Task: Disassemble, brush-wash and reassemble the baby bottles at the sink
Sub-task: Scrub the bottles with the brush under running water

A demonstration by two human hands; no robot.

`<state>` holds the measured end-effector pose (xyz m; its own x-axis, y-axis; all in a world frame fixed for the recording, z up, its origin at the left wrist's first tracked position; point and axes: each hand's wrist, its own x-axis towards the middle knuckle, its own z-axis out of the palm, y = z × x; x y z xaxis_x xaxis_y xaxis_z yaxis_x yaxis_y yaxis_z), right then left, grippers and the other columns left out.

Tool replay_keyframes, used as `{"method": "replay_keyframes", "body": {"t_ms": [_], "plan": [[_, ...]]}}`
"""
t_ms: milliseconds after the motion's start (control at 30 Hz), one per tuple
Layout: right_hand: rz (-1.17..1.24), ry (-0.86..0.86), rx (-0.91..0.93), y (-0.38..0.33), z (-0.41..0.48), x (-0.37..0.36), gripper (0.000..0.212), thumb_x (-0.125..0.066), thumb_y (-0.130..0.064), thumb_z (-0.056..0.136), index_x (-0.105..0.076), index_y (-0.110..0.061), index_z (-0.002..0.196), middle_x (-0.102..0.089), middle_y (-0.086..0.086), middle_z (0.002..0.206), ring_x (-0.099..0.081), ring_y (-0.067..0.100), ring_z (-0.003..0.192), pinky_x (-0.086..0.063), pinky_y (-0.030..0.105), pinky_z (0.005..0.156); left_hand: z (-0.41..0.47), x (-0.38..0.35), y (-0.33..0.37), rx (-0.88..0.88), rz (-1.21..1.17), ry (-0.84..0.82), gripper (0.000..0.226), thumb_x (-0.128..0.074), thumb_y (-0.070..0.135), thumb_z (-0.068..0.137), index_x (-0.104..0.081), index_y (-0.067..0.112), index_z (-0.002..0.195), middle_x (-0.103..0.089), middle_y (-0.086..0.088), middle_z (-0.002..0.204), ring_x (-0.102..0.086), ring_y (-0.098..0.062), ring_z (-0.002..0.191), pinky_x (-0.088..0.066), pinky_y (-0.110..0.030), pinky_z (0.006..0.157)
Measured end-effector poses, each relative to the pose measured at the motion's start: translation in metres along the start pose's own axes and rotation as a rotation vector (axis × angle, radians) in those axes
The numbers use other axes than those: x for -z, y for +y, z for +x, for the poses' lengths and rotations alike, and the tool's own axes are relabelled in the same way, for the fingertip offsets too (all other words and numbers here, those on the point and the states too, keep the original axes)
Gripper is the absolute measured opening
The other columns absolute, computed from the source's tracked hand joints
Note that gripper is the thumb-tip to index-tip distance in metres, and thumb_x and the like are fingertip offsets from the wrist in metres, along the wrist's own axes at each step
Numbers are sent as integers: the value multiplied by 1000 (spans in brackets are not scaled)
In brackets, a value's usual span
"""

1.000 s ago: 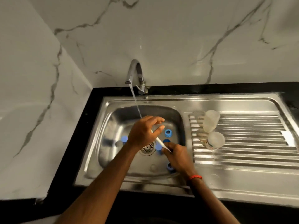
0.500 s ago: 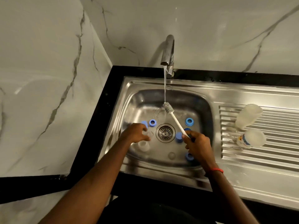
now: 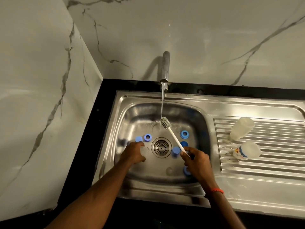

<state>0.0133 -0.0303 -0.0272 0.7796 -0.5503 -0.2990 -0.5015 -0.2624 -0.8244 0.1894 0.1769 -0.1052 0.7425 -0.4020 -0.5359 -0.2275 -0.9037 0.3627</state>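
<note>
Water (image 3: 162, 103) falls from the tap (image 3: 165, 68) at upper centre of the frame onto the bristle head of the white bottle brush (image 3: 171, 136). My right hand (image 3: 197, 161), lower centre-right, pinches the brush's handle end between curled fingers and thumb, so the brush slants up and to the left into the stream. My left hand (image 3: 134, 153), left of the drain (image 3: 161, 147), is low in the sink (image 3: 203, 123) with its fingers curled on a small clear piece (image 3: 144, 150).

Blue bottle parts lie scattered on the basin floor: a cap (image 3: 138, 139) and a ring (image 3: 147, 137) just above my left hand, another ring (image 3: 184, 134) right of the brush, more blue pieces (image 3: 176, 151) beside my right hand. A clear teat (image 3: 169, 170) sits near the front wall.

At the right of the frame, two cloudy bottles are on the ribbed drainboard (image 3: 264, 169): one plain (image 3: 241, 128), the other (image 3: 247, 150) lying on its side with a red and blue label whose print is too blurred to read.
</note>
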Motion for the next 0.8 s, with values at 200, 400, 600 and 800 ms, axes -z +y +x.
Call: {"method": "replay_keyframes", "body": {"t_ms": [200, 400, 600, 800], "plan": [[-7, 64, 50, -17, 21, -1, 12, -70, -28, 93, -73, -25, 104, -70, -6, 73, -66, 3, 65, -54, 23, 62, 17, 58, 43, -94, -302, 276, 64, -89, 25, 56, -62, 22, 114, -54, -1, 112, -59, -17, 93, -45, -22, 73], [-58, 69, 111, -30, 43, 1, 14, -69, -31, 93, -73, -20, 101, -69, -6, 68, -66, 6, 62, -57, 26, 64, 32, 93, 84, -218, -442, 385, 62, -92, 20, 56, -56, 20, 106, -64, 6, 95, -63, -13, 84, -55, -28, 72], [-53, 65, 158, -36, 48, 5, 11, -67, -29, 94, -72, -21, 100, -66, -7, 67, -63, 2, 61, -47, 11, 59, 45, 97, 98, -229, -469, 357, 63, -91, 19, 59, -58, 28, 112, -68, 7, 100, -66, -14, 90, -57, -30, 79], [-24, 94, 220, -37, 54, 6, 14, -68, -28, 93, -71, -22, 106, -65, -13, 71, -63, -1, 64, -49, 11, 62, 53, 94, 101, -219, -498, 345, 60, -89, 19, 64, -65, 34, 116, -67, 8, 108, -65, -17, 97, -58, -33, 78]]}}
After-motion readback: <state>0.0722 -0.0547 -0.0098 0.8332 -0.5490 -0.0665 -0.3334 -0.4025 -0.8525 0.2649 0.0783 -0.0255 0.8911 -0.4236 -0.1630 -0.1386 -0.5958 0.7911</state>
